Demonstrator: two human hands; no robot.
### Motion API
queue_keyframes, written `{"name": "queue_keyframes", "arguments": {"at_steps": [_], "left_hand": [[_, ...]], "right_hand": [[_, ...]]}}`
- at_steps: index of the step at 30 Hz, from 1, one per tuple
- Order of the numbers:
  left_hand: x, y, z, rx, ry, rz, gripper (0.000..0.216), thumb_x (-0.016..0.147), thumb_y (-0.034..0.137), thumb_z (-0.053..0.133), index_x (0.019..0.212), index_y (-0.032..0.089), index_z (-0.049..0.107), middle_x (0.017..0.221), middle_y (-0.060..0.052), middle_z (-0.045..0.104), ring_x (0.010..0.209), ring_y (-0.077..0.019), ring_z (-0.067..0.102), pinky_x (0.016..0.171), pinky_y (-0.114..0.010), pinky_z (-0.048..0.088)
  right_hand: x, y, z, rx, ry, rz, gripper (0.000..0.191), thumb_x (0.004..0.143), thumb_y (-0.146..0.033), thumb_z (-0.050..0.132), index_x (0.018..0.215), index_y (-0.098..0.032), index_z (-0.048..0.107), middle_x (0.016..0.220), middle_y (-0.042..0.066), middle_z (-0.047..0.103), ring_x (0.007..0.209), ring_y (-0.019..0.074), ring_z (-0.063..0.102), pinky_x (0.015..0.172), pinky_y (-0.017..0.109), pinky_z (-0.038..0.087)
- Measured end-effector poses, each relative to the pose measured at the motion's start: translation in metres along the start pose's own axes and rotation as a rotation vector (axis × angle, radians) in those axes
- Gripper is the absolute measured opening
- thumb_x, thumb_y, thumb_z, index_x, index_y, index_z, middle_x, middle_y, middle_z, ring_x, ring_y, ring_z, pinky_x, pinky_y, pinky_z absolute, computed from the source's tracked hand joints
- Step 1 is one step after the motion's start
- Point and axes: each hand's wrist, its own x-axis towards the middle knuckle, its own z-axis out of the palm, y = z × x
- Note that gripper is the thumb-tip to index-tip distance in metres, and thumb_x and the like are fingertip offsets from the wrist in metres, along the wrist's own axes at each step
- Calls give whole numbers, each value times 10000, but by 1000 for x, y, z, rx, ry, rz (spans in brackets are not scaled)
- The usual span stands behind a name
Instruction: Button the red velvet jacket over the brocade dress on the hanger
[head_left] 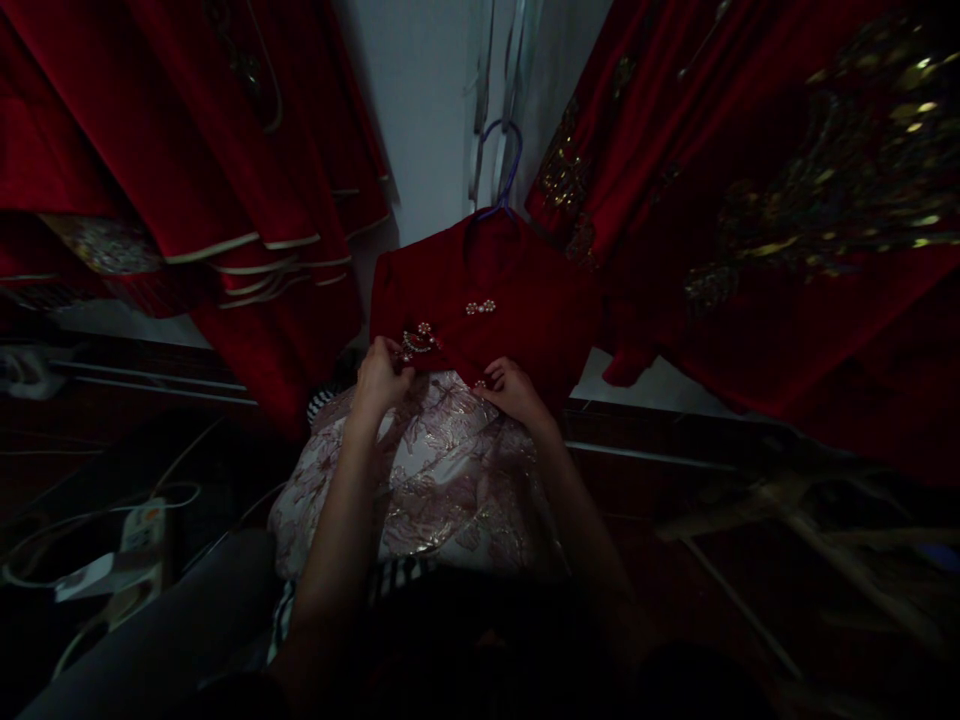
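Observation:
A small dark red velvet jacket [517, 310] hangs on a blue hanger [504, 165] in front of a white wall. It has pearl-like clasps [480, 307] down its front. Below it spreads a pale pink skirt [442, 480] with gold pattern. My left hand [381, 378] is closed, pinching the jacket's front edge by a beaded clasp [417, 342]. My right hand [512, 388] is closed too, its fingers gripping the jacket's lower hem near another clasp.
Red garments with cream trim [225, 220] hang at the left. More red cloth with gold embroidery [787, 200] hangs at the right. A white power strip [139, 530] with cables lies on the dark floor at lower left. Pale wooden sticks [780, 500] lie at right.

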Motion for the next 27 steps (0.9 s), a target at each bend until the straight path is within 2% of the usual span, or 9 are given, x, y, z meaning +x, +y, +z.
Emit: {"name": "queue_keyframes", "arguments": {"at_steps": [4, 7, 9, 11, 13, 16, 20, 24, 27], "left_hand": [[-4, 34, -18, -94, -88, 91, 107, 692, 186, 582, 798, 201, 581, 602, 23, 537, 533, -128, 499, 563, -252, 397], [-10, 39, -11, -104, -340, 203, 157, 680, 179, 572, 832, 205, 604, 643, 20, 570, 573, -129, 532, 555, -239, 382], [-13, 30, 0, -82, -557, 180, 219, 662, 221, 625, 879, 210, 597, 651, 24, 593, 575, -139, 553, 528, -233, 378], [-15, 18, 10, -40, -681, 119, 279, 652, 273, 669, 908, 216, 573, 650, 26, 612, 565, -150, 569, 507, -234, 377], [-14, 9, 18, -2, -664, 107, 272, 667, 282, 665, 905, 222, 548, 665, 17, 625, 579, -159, 588, 517, -238, 385], [-12, 1, 24, 45, -529, 166, 319, 648, 239, 671, 930, 227, 524, 749, -8, 649, 649, -171, 615, 562, -247, 404], [-12, -3, 30, 133, -488, 147, 427, 580, 229, 723, 951, 220, 512, 836, -38, 655, 713, -194, 626, 595, -261, 415], [-12, -3, 33, 108, -416, 181, 278, 658, 274, 684, 881, 224, 526, 720, -15, 621, 616, -177, 587, 563, -263, 384], [-11, 5, 28, 23, -279, 176, 184, 722, 256, 626, 874, 226, 528, 619, 24, 559, 522, -148, 529, 542, -258, 366]], "right_hand": [[0, 1, -1, 22, 13, -20, 298, 697, -282, 748, 922, -175, 584, 847, 17, 613, 697, 123, 569, 646, 247, 469], [-2, 2, -2, 57, -53, -30, 234, 744, -279, 707, 935, -179, 615, 879, 29, 659, 776, 133, 606, 722, 258, 485], [-3, 3, -3, 74, -102, -18, 202, 755, -269, 694, 926, -181, 633, 880, 27, 679, 788, 129, 623, 737, 255, 490], [-3, 3, -4, 60, -120, -6, 199, 743, -263, 706, 911, -177, 643, 849, 22, 683, 766, 126, 628, 718, 246, 492], [-3, 4, -3, 23, -85, 11, 254, 716, -264, 733, 934, -167, 648, 836, 28, 681, 745, 128, 626, 698, 244, 493], [-2, 4, 1, -5, -37, 41, 337, 683, -257, 763, 980, -152, 644, 892, 61, 693, 751, 137, 634, 694, 253, 505], [-1, 5, 3, 50, -83, 18, 159, 717, -219, 720, 847, -168, 643, 829, 44, 709, 739, 140, 655, 692, 253, 511], [2, 7, -7, 71, -19, 29, 91, 740, -185, 676, 827, -177, 652, 773, 33, 715, 700, 147, 663, 682, 267, 514], [4, 3, -22, 113, 71, 36, 108, 741, -246, 694, 822, -179, 668, 754, 36, 714, 688, 156, 661, 688, 292, 526]]}}
